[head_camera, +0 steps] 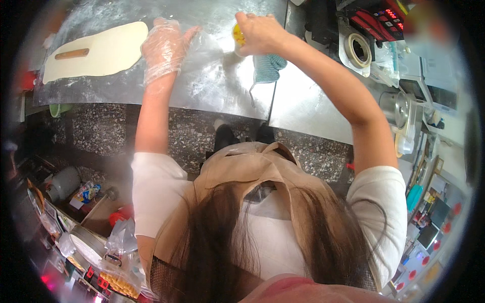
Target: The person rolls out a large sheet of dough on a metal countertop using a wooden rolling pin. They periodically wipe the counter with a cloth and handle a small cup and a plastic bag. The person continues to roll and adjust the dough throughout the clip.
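Observation:
On the metal worktable (212, 91) a long flat sheet of pale dough (110, 49) lies at the left, with a short wooden stick or handle (72, 53) on top of it. My left hand (163, 47), in a clear plastic glove, is beside the dough's right end; whether it grips anything cannot be made out. Bare, my right hand (261, 34) reaches over a small container with yellow contents (238, 35), its fingers around the rim. Just below that hand a folded teal knitted cloth or mitt (268, 69) with a loop rests on the metal.
A seam divides the worktable from another metal surface (310, 110) at the right. Farther right are a roll of tape (357, 50), a device with red digits (379, 19) and a metal pot (396, 108). A green container (55, 110) is below the table's left edge.

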The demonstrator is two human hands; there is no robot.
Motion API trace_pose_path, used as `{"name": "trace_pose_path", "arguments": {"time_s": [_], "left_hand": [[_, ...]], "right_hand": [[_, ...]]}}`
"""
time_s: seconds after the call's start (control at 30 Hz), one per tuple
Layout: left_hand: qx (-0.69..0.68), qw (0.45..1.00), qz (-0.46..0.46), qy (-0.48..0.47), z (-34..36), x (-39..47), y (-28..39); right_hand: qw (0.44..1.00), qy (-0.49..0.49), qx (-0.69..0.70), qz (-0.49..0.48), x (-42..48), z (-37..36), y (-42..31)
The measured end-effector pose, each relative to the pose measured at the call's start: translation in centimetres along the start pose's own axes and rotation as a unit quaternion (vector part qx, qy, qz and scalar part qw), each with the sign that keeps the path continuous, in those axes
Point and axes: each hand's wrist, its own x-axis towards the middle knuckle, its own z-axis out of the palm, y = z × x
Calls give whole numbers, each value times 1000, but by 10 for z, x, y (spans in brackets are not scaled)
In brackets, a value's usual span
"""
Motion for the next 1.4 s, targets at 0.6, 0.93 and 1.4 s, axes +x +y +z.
{"name": "trace_pose_path", "arguments": {"time_s": [0.6,0.93,1.4], "left_hand": [[-6,918,310,-247,37,57,120],[3,912,282,-298,33,57,130],[-48,903,347,-248,41,55,111]], "right_hand": [[930,235,200,199,-73,227,50],[750,436,386,313,-27,154,-39],[801,357,358,320,-12,198,-32]]}}
